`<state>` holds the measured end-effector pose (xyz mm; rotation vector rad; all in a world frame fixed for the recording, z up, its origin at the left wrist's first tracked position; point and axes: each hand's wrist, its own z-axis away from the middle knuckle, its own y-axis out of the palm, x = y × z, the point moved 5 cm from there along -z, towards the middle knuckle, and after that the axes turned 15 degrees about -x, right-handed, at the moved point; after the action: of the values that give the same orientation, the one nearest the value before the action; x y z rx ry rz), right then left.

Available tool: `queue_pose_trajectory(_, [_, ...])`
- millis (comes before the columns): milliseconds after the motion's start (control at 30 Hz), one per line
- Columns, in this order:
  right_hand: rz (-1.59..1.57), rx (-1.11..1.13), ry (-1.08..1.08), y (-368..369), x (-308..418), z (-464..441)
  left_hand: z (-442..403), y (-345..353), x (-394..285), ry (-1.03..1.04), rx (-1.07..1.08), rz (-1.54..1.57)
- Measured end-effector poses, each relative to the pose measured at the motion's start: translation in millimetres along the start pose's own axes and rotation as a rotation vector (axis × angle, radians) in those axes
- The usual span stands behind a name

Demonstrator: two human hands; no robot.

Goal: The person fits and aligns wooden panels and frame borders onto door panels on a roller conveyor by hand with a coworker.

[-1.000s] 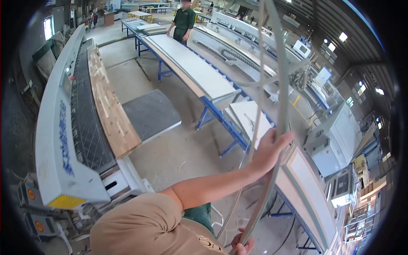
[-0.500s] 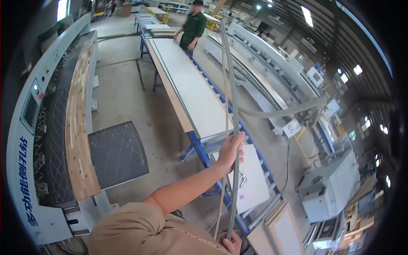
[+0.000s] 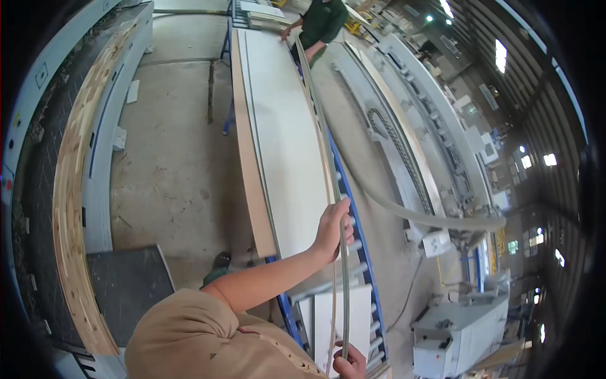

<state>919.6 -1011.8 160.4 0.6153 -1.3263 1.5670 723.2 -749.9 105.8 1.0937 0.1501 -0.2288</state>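
Long thin flexible strips [image 3: 345, 290], one greyish and one tan, run from the bottom of the view up toward the co-worker, with a loop curving off to the right. My left hand [image 3: 332, 232] is wrapped round the strips at mid-length, its arm stretched across the view. Lower down, near the bottom edge, my right hand [image 3: 350, 362] is closed on the same strips. Beneath and beyond them lies a long white panel [image 3: 284, 139] on a blue roller conveyor [image 3: 341, 174].
A co-worker [image 3: 322, 25] in dark green stands at the panel's far end. Left is a machine with a long wooden board [image 3: 72, 158] and a dark mat [image 3: 129, 284]. White boards [image 3: 360, 316] lie nearby on the rollers. Right stands a grey machine cabinet [image 3: 457, 328].
The view has turned and moved closer to the long panel. Both hands keep hold of the strips, which now extend forward beside the panel. The co-worker appears nearer.
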Motion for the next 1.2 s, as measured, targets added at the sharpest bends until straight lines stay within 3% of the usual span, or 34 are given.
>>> queue_pose_trajectory(167, [0.036, 0.043, 0.1, 74, 72, -156, -163, 13, -79, 0.045, -0.084, -0.07])
queue_pose_trajectory(200, [0.016, 0.059, 0.077, 77, 21, -196, -186, 14, -97, 0.067, -0.11, -0.115])
queue_pose_trajectory(267, [0.018, 0.04, 0.06, 105, 30, -242, -245, -2, -122, 0.11, -0.147, -0.222])
queue_pose_trajectory(367, [0.064, 0.037, -0.062, 146, 35, -306, -301, -19, -162, 0.152, -0.252, -0.383])
queue_pose_trajectory(533, [0.145, 0.032, -0.025, 224, 77, -381, -416, -80, -238, 0.265, -0.416, -0.706])
queue_pose_trajectory(667, [0.258, 0.014, -0.09, 284, 98, -453, -451, -59, -291, 0.253, -0.461, -0.887])
queue_pose_trajectory(733, [0.216, -0.018, -0.134, 315, 100, -485, -497, -60, -314, 0.295, -0.453, -0.837])
queue_pose_trajectory(833, [0.263, 0.066, 0.007, 352, 117, -524, -533, -73, -342, 0.141, -0.418, -0.822])
queue_pose_trajectory(1200, [0.384, -0.029, -0.097, 540, 205, -651, -714, -101, -520, 0.045, -0.272, -0.635])
